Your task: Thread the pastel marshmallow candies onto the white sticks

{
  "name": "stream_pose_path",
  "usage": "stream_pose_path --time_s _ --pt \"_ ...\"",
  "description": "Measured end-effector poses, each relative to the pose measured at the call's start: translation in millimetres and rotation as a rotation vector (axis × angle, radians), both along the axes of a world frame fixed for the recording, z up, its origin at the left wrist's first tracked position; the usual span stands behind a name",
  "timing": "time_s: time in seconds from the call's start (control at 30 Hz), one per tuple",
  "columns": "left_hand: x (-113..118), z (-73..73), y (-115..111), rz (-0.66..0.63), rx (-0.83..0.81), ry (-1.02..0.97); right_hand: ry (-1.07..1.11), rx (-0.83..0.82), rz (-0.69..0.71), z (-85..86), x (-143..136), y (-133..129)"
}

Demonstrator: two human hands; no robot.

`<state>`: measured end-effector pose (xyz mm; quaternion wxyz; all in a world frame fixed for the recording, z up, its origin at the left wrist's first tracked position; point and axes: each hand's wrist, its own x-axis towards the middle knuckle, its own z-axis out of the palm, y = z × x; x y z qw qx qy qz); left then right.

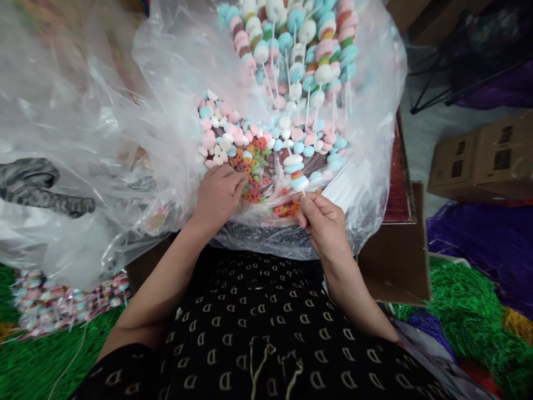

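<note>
My right hand pinches the lower end of a white stick, on which a candy skewer of white, blue and pink marshmallows and an orange ring is threaded. At the left, my left hand reaches over the marshmallows and ring candies; its fingertips are partly hidden, so what they hold cannot be made out. Beside its fingers lie small coloured gummy rings. Loose pastel marshmallows spread behind them. Farther back, several threaded skewers lie with their sticks pointing toward me.
Clear plastic sheeting covers the work surface and bunches at the left. White sticks lie at the right. Cardboard boxes and green beads stand to the right. Wrapped candy skewers lie at lower left.
</note>
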<state>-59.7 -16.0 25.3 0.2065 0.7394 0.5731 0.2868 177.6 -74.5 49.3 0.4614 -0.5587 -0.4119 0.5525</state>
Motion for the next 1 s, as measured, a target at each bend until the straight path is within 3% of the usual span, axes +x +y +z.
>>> stream_pose_path --time_s 0.17,0.3,0.53,0.87,1.0 --pt "12.9 -6.4 15.3 -0.048 -0.015 0.168 0.017 -0.010 0.010 -0.1 -0.9 -0.5" --pt "9.3 -0.8 18.1 -0.119 0.002 0.211 0.014 -0.014 0.018 -3.2 1.6 -1.8" --pt "6.0 8.6 13.6 -0.202 -0.010 0.456 0.034 -0.013 0.067 -4.3 -1.8 -3.6" --pt "9.2 6.4 21.1 -0.269 0.013 0.506 0.004 0.009 0.102 -5.7 -5.0 -4.3" --pt "5.3 6.8 22.3 -0.191 -0.034 0.355 -0.029 0.030 0.107 -5.4 -4.8 -5.8"
